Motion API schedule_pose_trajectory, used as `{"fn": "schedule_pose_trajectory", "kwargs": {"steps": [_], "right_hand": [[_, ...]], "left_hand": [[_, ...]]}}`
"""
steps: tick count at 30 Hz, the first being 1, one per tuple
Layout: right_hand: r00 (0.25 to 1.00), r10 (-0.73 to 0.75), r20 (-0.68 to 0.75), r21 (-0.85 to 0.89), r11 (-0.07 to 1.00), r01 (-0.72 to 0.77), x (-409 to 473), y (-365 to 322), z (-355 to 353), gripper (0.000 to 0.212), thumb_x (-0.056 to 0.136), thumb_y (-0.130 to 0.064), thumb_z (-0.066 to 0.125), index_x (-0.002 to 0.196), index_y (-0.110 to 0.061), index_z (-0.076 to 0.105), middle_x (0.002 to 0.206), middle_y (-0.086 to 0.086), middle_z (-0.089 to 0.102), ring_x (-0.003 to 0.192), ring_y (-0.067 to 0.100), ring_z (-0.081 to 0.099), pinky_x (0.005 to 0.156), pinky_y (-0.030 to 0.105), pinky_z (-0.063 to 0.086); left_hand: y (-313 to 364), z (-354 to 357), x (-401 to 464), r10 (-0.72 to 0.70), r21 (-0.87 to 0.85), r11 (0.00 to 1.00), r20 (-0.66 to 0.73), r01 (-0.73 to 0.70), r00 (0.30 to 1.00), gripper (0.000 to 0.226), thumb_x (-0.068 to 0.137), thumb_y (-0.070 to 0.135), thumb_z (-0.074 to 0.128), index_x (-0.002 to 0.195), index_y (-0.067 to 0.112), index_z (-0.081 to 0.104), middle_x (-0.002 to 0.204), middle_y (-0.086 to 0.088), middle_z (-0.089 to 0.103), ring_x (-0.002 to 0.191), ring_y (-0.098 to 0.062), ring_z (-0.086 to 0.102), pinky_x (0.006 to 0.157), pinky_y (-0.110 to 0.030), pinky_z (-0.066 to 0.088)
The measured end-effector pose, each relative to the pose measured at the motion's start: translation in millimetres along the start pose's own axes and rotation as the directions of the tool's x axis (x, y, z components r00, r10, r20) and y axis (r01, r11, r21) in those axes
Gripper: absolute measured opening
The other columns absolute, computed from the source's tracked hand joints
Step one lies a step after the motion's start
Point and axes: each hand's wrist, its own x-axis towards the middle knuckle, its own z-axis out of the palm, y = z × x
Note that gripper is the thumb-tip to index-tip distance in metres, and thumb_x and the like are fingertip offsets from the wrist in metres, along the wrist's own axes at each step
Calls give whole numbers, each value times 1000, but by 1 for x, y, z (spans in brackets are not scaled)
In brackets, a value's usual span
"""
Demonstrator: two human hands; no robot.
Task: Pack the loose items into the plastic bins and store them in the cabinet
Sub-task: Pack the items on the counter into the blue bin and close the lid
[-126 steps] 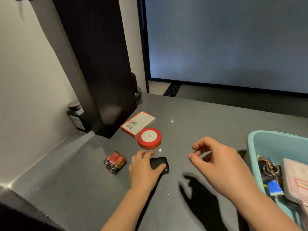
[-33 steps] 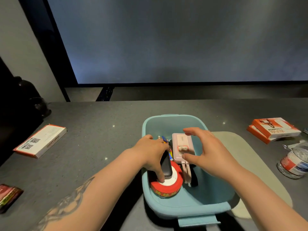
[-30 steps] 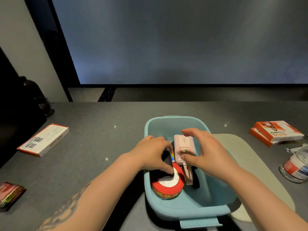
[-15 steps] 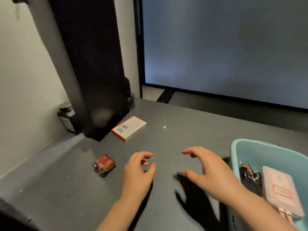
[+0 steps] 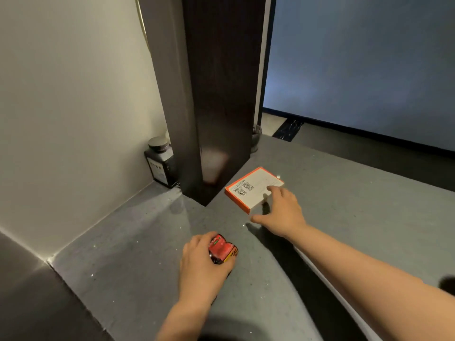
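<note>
A red pack of batteries point(image 5: 222, 249) lies on the grey counter point(image 5: 344, 217), and my left hand point(image 5: 202, 264) grips it with fingers and thumb curled round its sides. Further back, beside the dark cabinet panel, lies a flat white box with orange edges point(image 5: 251, 189), QR codes facing up. My right hand point(image 5: 283, 212) reaches over its near right corner: the fingers rest on top and the thumb is spread out on the counter beside it. The plastic bin is out of view.
A tall dark wooden cabinet panel point(image 5: 216, 94) stands on the counter at the back. A dark bottle with a grey cap point(image 5: 160, 161) sits in the corner against the white wall. A large blue-grey screen point(image 5: 364, 65) fills the right background.
The view swung left, away from the blue bin. My left hand moved onto the battery pack and closed round it. My right hand reached forward to the white and orange box.
</note>
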Motion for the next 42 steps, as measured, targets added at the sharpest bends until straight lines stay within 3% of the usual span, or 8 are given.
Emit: {"fn": "schedule_pose_trajectory", "kwargs": {"steps": [6, 10, 15, 21, 25, 27, 31, 42], "right_hand": [[988, -45, 146, -117, 991, 62, 73, -13, 22, 90, 67, -83, 51, 144, -47, 21, 160, 4, 4, 145, 36, -5, 109, 66, 7], [945, -123, 303, -250, 947, 204, 81, -12, 43, 77, 76, -84, 29, 144, -54, 10, 161, -2, -4, 145, 36, -13, 103, 73, -7], [904, -304, 300, -165, 917, 363, 53, 19, 32, 64, 82, -78, 28, 141, -56, 18, 161, -7, 4, 147, 25, -9, 106, 66, -12], [856, -442, 269, 29, 892, 451, 13, 65, -11, 42, 86, -66, 41, 123, -46, 50, 145, -19, 41, 141, 6, 24, 113, 40, -10], [956, -287, 55, 44, 958, 285, 12, 48, -18, 59, 76, -75, 48, 120, -36, 54, 118, -13, 64, 116, 11, 56, 116, 48, 15], [994, -86, -66, -12, 996, 85, 11, 31, -5, 85, 66, -82, 53, 133, -32, 42, 137, 1, 50, 129, 22, 44, 111, 53, 27], [955, 295, 35, -88, 953, -291, 4, 10, 18, 120, 56, -80, 64, 147, -27, 9, 153, 14, 11, 139, 36, 15, 107, 52, 27], [924, 375, 70, -122, 923, -366, -57, 39, -32, 106, 59, -62, 74, 142, -19, 24, 131, 12, 38, 124, 31, 31, 86, 40, 45]], "left_hand": [[7, 7, 7, -97, 93, 992, 77, 89, 992, 88, 59, 78, 60, 135, 41, 35, 121, 10, 38, 117, -12, 39, 101, -36, 39], [11, 5, 7, -137, 94, 988, 196, 121, 971, 93, 57, 68, 71, 137, 46, 28, 130, 12, 29, 123, -11, 26, 108, -36, 31], [14, 0, 13, -114, 113, 990, 289, 84, 950, 93, 64, 30, 80, 140, 43, 28, 136, 11, 26, 125, -13, 21, 111, -35, 29], [9, -3, 9, -23, 106, 994, 281, -7, 959, 87, 65, 24, 82, 138, 37, 35, 129, 9, 35, 118, -13, 27, 105, -30, 30], [8, 0, 7, 20, 51, 998, 260, -35, 965, 73, 65, 21, 83, 128, 35, 47, 116, 8, 39, 111, -12, 35, 96, -24, 30], [11, 3, 5, 35, 77, 996, 216, -53, 976, 69, 63, 27, 83, 122, 37, 49, 112, 9, 40, 108, -12, 35, 92, -25, 30], [15, 6, 4, 76, 137, 986, 147, -97, 986, 63, 62, 40, 81, 117, 38, 51, 107, 14, 41, 103, -9, 33, 84, -25, 26], [46, 7, -11, 132, 43, 989, 156, -140, 979, 58, 43, 52, 82, 93, 33, 59, 89, 15, 49, 89, -12, 47, 61, -24, 33]]}}
